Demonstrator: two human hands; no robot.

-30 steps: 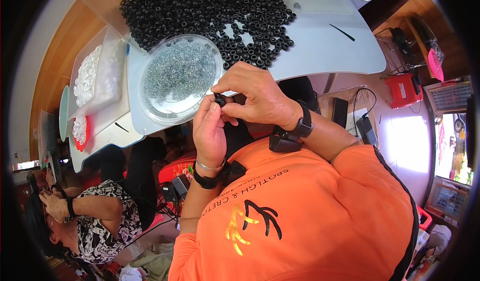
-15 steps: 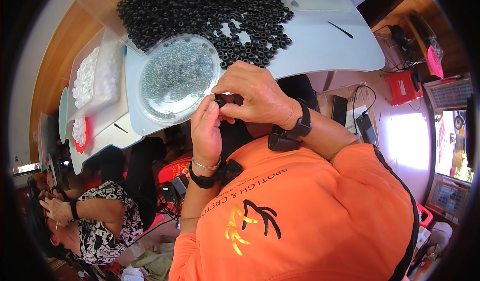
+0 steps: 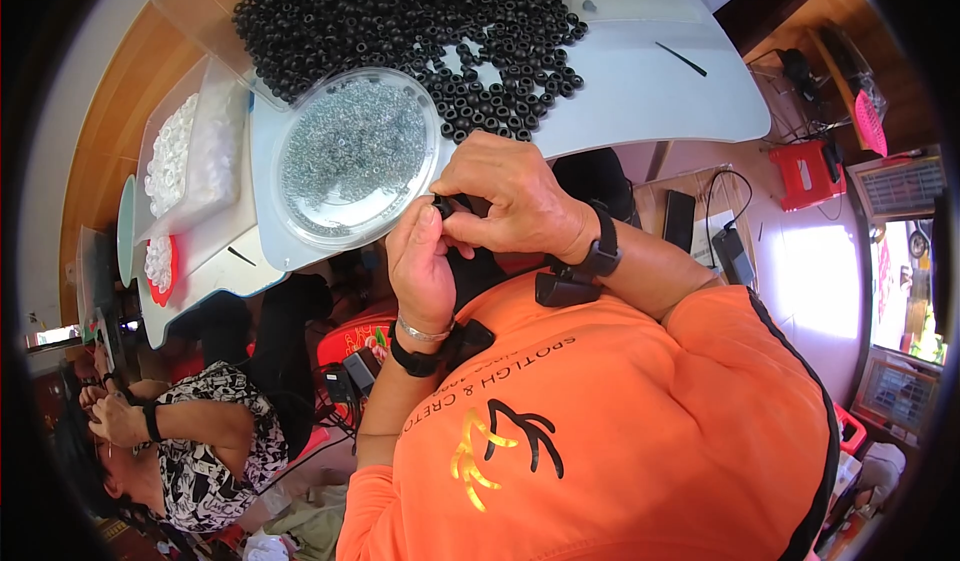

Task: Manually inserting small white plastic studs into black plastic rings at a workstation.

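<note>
Both of my hands meet just past the near edge of the table, in front of the round clear dish. A small black ring-shaped piece (image 3: 441, 205) is pinched between the fingertips of my left hand (image 3: 420, 271). My right hand (image 3: 515, 196) closes on the same piece from the right, thumb and forefinger against it. Its curled fingers hide part of the piece. The dish (image 3: 272, 196) holds many tiny clear rings (image 3: 355, 141). Behind it spreads a big heap of black ring-shaped pieces (image 3: 350, 31), like those in my hands.
A translucent bin (image 3: 225, 151) of white pieces stands left on the white table (image 3: 640, 91). A red dish (image 3: 170, 271) of white parts is near it. One thin black tool (image 3: 682, 59) lies right, another (image 3: 241, 256) left. A co-worker (image 3: 215, 431) sits at lower left.
My hands have shifted slightly down and to the right, still together on the black piece. My left wrist has moved a little right. The co-worker's hands have moved slightly.
</note>
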